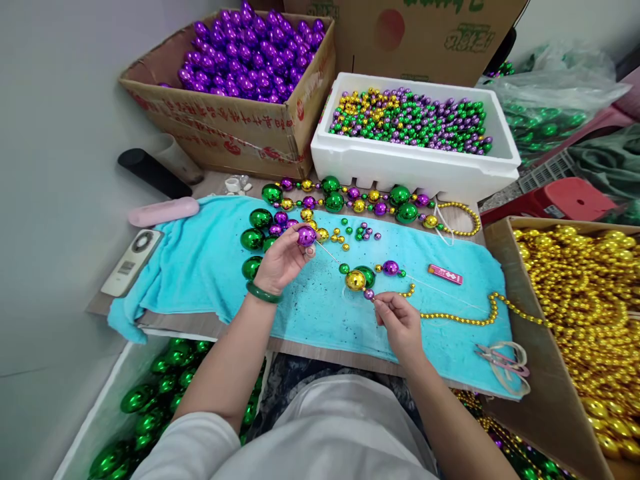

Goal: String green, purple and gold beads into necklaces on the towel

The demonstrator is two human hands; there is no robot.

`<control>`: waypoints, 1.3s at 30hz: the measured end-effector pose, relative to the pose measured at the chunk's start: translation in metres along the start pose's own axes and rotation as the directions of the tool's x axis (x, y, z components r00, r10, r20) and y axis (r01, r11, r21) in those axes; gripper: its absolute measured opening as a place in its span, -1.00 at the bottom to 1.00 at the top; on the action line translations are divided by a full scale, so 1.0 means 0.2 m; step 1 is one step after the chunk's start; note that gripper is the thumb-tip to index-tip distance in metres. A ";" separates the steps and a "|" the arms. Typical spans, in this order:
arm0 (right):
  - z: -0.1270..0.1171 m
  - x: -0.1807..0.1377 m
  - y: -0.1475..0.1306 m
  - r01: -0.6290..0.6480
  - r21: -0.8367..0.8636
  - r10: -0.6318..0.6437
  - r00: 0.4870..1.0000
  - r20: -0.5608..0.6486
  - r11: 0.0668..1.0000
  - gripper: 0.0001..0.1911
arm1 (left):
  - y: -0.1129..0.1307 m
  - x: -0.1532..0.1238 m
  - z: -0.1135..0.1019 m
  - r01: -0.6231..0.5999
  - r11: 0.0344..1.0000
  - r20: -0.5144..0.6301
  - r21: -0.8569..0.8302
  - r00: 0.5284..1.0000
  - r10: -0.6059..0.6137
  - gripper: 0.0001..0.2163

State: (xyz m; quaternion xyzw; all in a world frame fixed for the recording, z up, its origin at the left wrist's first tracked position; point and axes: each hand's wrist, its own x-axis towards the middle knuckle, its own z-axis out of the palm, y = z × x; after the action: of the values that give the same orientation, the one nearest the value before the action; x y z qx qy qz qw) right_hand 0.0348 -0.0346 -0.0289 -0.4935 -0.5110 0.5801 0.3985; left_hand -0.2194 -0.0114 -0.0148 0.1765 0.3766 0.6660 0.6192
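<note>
Between the fingertips of my left hand [286,257] is a shiny purple bead [307,236], with a thin pale cord running from it down to the right. My right hand [399,323] pinches a small purple bead [369,294]. That bead hangs on a strand with a large gold bead [355,280], a large green bead [368,275] behind it and a small green bead [344,269]. Another purple bead [391,268] lies further along the strand. Loose green beads [252,239] and small gold beads [335,238] rest near my left hand.
A turquoise towel [300,320] covers the table. Behind stand a carton of purple beads [215,127] and a white foam box [415,163]. Scissors [503,363] and a lighter [445,274] lie at right, beside a carton of gold beads [530,333]. A finished-looking bead garland [331,202] stretches across the back.
</note>
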 end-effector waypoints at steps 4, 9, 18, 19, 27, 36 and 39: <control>0.00 0.00 -0.01 0.008 -0.005 -0.008 1.000 0.003 1.000 -0.77 | 0.00 0.00 -0.01 -0.005 1.000 -0.007 -0.025 1.000 0.005 -0.76; 0.00 0.00 -0.01 0.008 0.004 -0.008 1.000 0.003 1.000 -0.77 | 0.00 0.00 -0.01 -0.005 1.000 -0.002 -0.006 1.000 0.005 -0.76; -0.02 0.01 -0.01 0.006 -0.024 -0.006 1.000 0.013 1.000 -0.77 | 0.01 -0.01 -0.01 -0.032 0.999 0.043 0.028 0.999 0.031 -0.70; -0.02 0.01 -0.01 0.007 -0.029 -0.006 1.000 0.017 1.000 -0.77 | 0.01 -0.02 -0.01 -0.036 0.999 0.050 0.036 0.998 0.034 -0.69; 0.01 0.01 0.01 0.000 -0.022 0.001 0.998 0.056 1.000 -0.75 | -0.01 -0.08 0.02 -0.052 0.986 0.141 0.156 0.990 0.030 -0.64; 0.03 0.03 0.05 -0.080 0.014 0.077 0.986 0.148 0.997 -0.76 | 0.01 -0.12 0.01 -0.056 0.984 0.152 0.166 0.988 0.031 -0.61; 0.04 0.03 0.04 -0.081 0.012 0.078 0.986 0.146 0.997 -0.74 | 0.02 -0.12 0.02 -0.084 0.979 0.164 0.187 0.985 0.053 -0.62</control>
State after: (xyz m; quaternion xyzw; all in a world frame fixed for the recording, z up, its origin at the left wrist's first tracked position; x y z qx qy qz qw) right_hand 0.0257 -0.0309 -0.0386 -0.4661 -0.5132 0.6348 0.3410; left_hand -0.2157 -0.0340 -0.0038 0.3011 0.3826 0.6313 0.6037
